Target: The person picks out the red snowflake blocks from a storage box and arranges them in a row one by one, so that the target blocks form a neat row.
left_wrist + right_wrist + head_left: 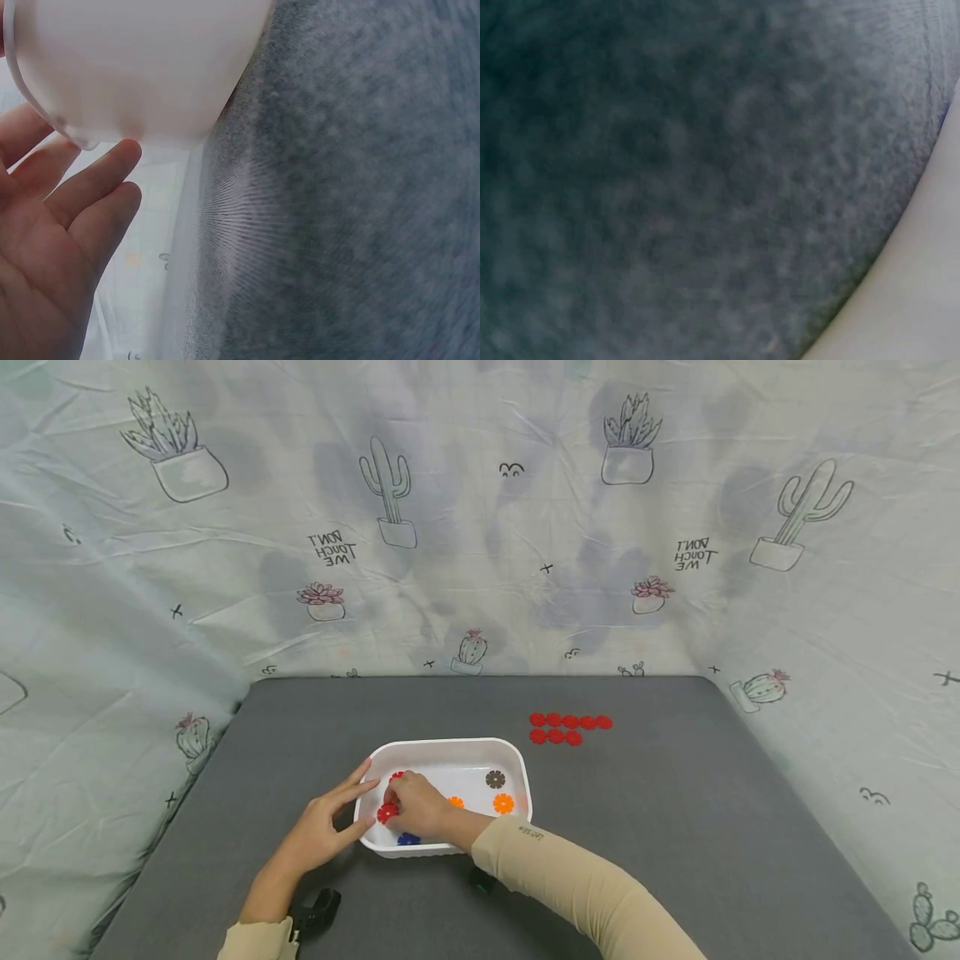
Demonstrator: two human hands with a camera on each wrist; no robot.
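While the left hand (324,827) rests flat-fingered on the left end of the white plastic tub (517,768), whose long side runs left to right, the right hand (417,804) inside pinches a red flower-shaped disc (387,812).

The head view looks forward and down over the grey felt-covered desk (675,827), while both wrist views press very close to that felt, the left one sharing the white plastic tub (135,67) at its 11 o'clock.
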